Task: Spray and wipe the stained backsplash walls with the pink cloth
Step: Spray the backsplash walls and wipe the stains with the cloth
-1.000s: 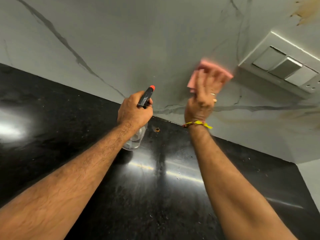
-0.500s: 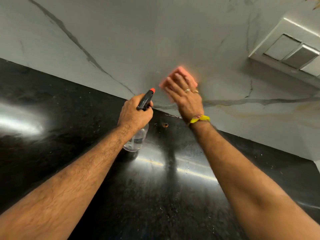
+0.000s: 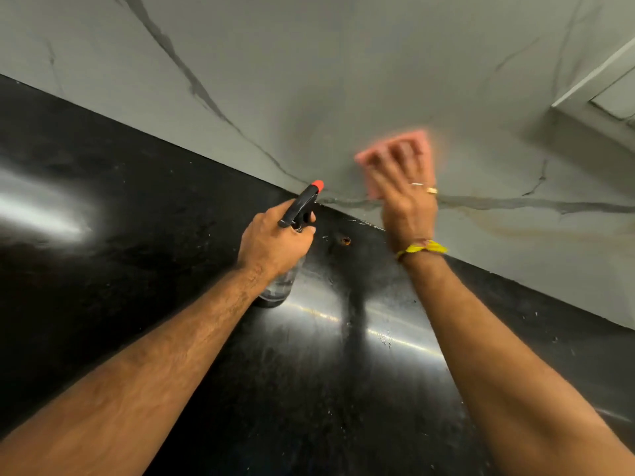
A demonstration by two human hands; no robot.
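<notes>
The pink cloth (image 3: 395,159) lies flat against the backsplash wall (image 3: 309,80), just above the seam with the black countertop (image 3: 137,235), pinned there by the right hand (image 3: 403,187), whose straight, spread fingers press it to the tile rather than curl round it; the cloth looks soft, thin and light, so it will likely fold or bunch unless the whole palm spreads the pressure, and the middle of it is the sensible place to bear down; it is blurred, so its exact edges cannot be told; the left hand (image 3: 275,242) grips the spray bottle (image 3: 297,214) round its neck, fingers wrapped, the orange nozzle aimed at the wall, the clear body hanging low over the counter, apparently light and part-filled; a brownish stain (image 3: 515,226) runs along the wall to the right of the cloth, not yet reached, I judge; a switch plate (image 3: 598,94) juts out up right and should be kept dry; a small rusty spot (image 3: 345,240) marks the counter between the hands.
</notes>
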